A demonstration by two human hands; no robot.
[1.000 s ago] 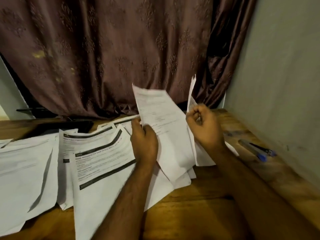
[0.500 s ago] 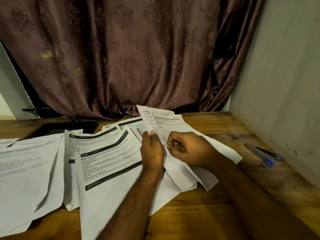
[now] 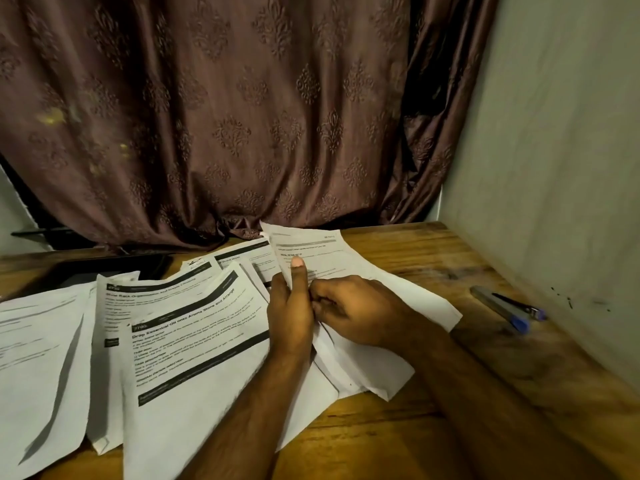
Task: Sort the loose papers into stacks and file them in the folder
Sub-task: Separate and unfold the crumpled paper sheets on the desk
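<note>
Loose printed sheets (image 3: 194,327) lie fanned over the left and middle of the wooden table (image 3: 398,445). A small stack of sheets (image 3: 363,271) lies low at the middle right. My left hand (image 3: 291,306) holds its left edge, thumb pressed on the top page. My right hand (image 3: 360,310) rests on the stack with curled fingers pinching the paper beside the left hand. A dark flat object (image 3: 104,268), possibly the folder, lies at the back left, partly under the sheets.
Two blue-capped pens (image 3: 509,310) lie near the right wall (image 3: 561,168). A brown patterned curtain (image 3: 242,116) hangs behind the table. Bare wood shows at the front right and back right of the table.
A second ago both hands held sheets raised upright. They have lowered them onto the table and come together, and the right hand's sheet now lies on the stack.
</note>
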